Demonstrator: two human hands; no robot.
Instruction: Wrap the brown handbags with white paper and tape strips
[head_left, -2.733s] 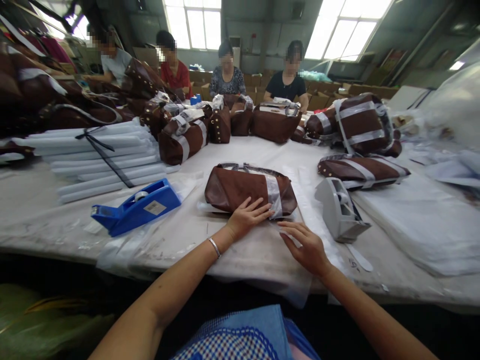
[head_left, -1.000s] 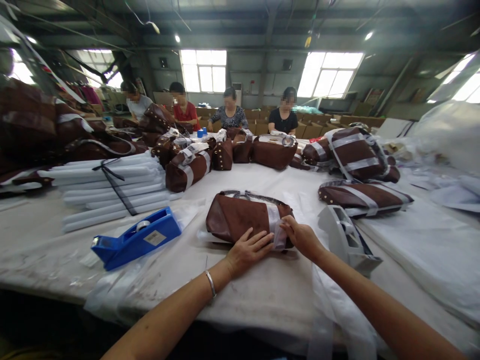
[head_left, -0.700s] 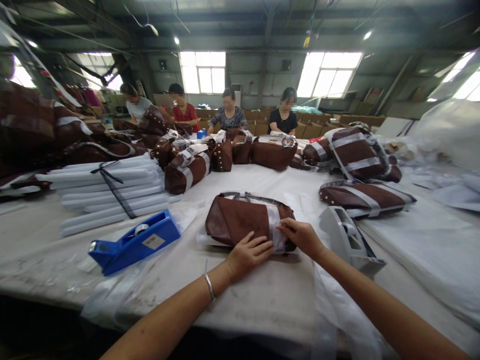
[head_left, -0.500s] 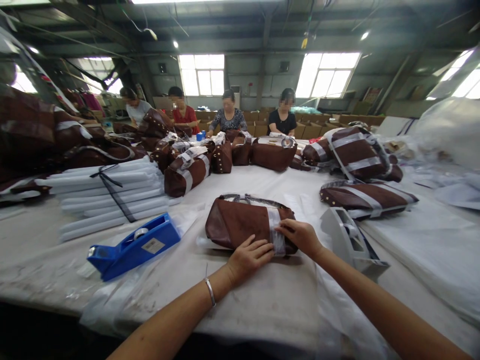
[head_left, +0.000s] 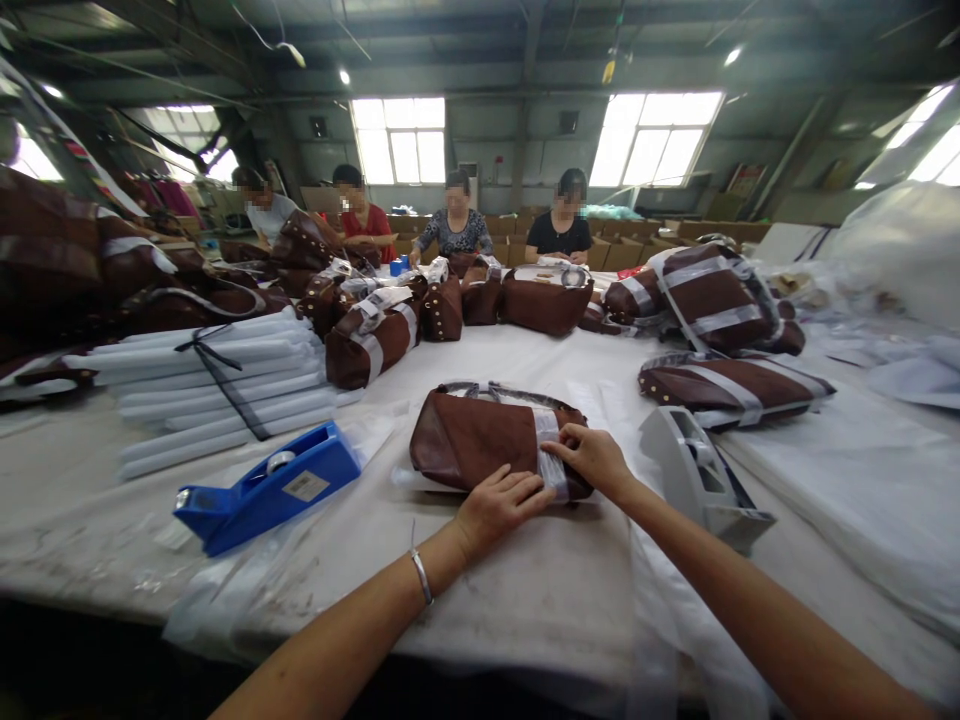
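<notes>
A brown handbag [head_left: 480,435] lies on its side on the white-covered table in front of me, its handles toward the far side. Around its right part runs a band of translucent plastic wrap [head_left: 550,470]. My left hand [head_left: 501,508] rests with fingers stretched flat along the bag's near edge, the fingertips touching the band. With thumb and fingers pinched together, my right hand [head_left: 592,458] grips the band's surface near its middle. Whether a loose edge or a piece of tape is between those fingertips is too small to tell.
A blue tape dispenser [head_left: 274,490] stands to the left and a grey tape dispenser [head_left: 697,475] to the right. Behind the blue one lies a tied stack of white rolls [head_left: 217,390]. Another wrapped handbag [head_left: 735,390] lies at right. Several people work across the table.
My right fingertips have shifted slightly left and nearer me on the plastic band. The left hand stays flat on the bag. The camera view has tilted a little.
</notes>
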